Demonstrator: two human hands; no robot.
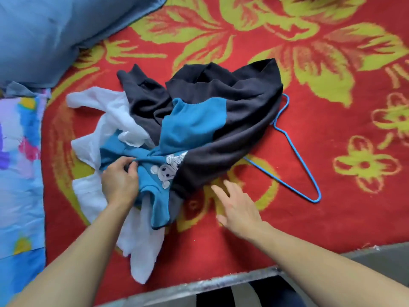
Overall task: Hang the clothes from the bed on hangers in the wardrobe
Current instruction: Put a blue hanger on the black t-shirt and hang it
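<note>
A heap of clothes lies on the bed's red and yellow flowered blanket [309, 63]. In it are a blue top [192, 122] with a grey cartoon patch, a black garment [232, 89] draped over it, and a white garment [106, 120] underneath at the left. My left hand [120, 180] pinches a fold of the blue top near its lower edge. My right hand [236, 207] hovers with spread fingers over the blanket, just right of the heap, holding nothing. A blue wire hanger [296, 151] lies flat to the right, its hook end hidden under the black garment.
A blue pillow [55, 29] fills the far left corner. A light blue patterned sheet [20, 173] runs down the left side. The bed's grey metal rail [199, 286] crosses the near edge at the bottom.
</note>
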